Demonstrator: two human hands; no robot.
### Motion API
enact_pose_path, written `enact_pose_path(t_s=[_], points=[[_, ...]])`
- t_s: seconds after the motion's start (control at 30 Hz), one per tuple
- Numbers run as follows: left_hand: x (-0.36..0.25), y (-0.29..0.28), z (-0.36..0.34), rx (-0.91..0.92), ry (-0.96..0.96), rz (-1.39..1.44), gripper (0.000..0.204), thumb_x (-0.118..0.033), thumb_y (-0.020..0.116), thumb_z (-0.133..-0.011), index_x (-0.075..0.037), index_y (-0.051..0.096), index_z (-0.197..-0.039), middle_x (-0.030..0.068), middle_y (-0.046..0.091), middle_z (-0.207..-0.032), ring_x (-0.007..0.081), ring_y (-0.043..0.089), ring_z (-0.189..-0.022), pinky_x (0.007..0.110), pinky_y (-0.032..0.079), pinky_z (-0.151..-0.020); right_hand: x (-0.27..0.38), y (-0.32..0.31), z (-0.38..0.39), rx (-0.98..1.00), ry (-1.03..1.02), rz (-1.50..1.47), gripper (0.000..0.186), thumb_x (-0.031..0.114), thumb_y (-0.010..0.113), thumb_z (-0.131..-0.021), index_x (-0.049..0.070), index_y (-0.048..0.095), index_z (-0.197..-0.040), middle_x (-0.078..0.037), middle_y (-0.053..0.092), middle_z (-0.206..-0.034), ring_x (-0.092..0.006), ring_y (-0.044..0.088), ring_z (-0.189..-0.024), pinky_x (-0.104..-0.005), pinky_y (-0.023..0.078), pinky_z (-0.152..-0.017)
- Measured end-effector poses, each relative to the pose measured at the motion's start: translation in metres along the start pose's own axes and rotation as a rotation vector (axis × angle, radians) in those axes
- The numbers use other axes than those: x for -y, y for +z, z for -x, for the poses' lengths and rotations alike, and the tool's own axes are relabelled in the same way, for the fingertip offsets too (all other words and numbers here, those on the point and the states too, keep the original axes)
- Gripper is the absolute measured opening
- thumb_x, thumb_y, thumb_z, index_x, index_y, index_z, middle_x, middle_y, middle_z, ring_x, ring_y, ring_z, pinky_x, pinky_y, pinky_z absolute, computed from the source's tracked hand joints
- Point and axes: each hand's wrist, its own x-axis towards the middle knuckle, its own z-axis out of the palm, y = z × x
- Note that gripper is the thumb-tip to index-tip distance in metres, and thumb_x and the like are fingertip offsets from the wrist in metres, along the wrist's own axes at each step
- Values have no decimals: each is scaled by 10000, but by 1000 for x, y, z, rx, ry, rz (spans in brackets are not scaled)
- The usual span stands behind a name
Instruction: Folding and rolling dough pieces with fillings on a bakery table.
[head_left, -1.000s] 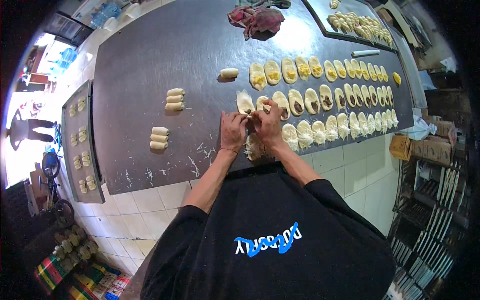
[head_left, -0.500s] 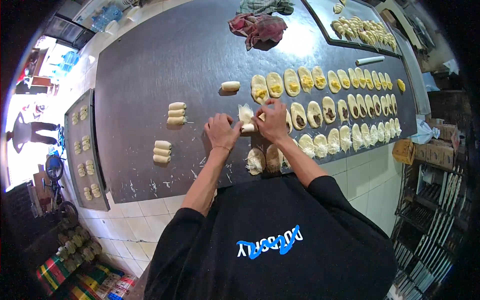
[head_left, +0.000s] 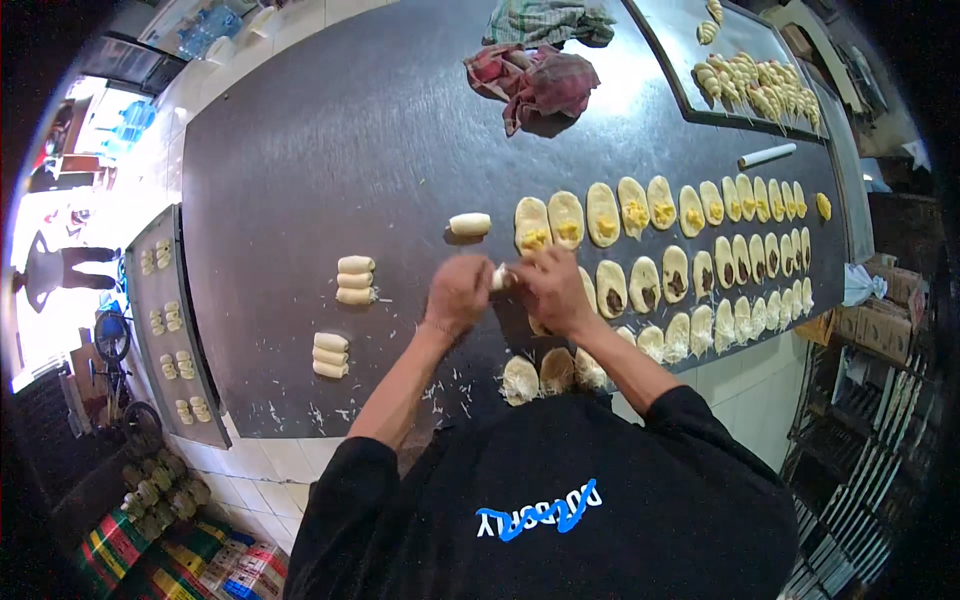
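Observation:
A small piece of pale dough (head_left: 499, 278) is gripped between my two hands, and part of it is covered by fingers. My left hand (head_left: 459, 293) curls closed at its left end. Fingers of my right hand (head_left: 553, 290) pinch its right end. Flattened dough ovals run off to the right in three rows: yellow-filled ovals (head_left: 602, 228), dark-filled ovals (head_left: 644, 292) and ovals with white shreds (head_left: 676, 340). Left of my hands lie a single dough roll (head_left: 469, 224), a group of rolls (head_left: 355, 279) and a nearer group (head_left: 330, 355).
Shreds are scattered along the near side of the dark table (head_left: 290, 180). A red cloth (head_left: 545, 88) and a green checked cloth (head_left: 550, 22) lie at the back. A tray (head_left: 665, 65) of shaped dough stands far right, near a white rod (head_left: 767, 155). Another tray (head_left: 205, 430) stands left.
The dough piece, earlier partly flat on the table with a loose end, is now compact between my hands. My left hand has closed from spread fingers. The whole view has shifted slightly.

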Motion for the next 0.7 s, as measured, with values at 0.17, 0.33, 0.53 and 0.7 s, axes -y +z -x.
enact_pose_path(t_s=[0.17, 0.33, 0.53, 0.7], points=[[10, 7, -35, -11, -117, -235, 135, -198, 610, -914, -74, 612, -861, 124, 619, -784, 337, 623, -709, 456, 494, -626, -18, 19, -28, 160, 91, 77, 206, 117, 655, -773, 104, 692, -975, -100, 638, -984, -305, 588, -921, -393, 487, -799], [-11, -40, -56, -56, -278, 281, 181, -162, 564, -955, -11, 609, -1045, 152, 654, -916, 288, 656, -809, 380, 519, -736, -12, 33, -22, 269, -77, -5, 328, 157, 706, -757, 94, 615, -1066, -139, 608, -1005, -341, 579, -955, -446, 500, -793], [-2, -59, -5, 486, -240, 196, 834, -210, 816, -725, -33, 367, -1405, 186, 533, -1245, 296, 540, -1126, 381, 470, -940, 12, 51, 12, 412, 32, -196, 535, 67, 742, -708, 77, 509, -1189, -187, 540, -1138, -427, 514, -1067, -465, 464, -882], [14, -18, 26, 431, 26, 93, 893, -45, 778, -667, -8, 314, -1429, 254, 580, -1116, 459, 549, -1039, 468, 475, -917, 20, 43, 16, 359, 174, -184, 626, 14, 708, -722, 41, 450, -1291, -234, 523, -1194, -458, 497, -1124, -464, 443, -951]])
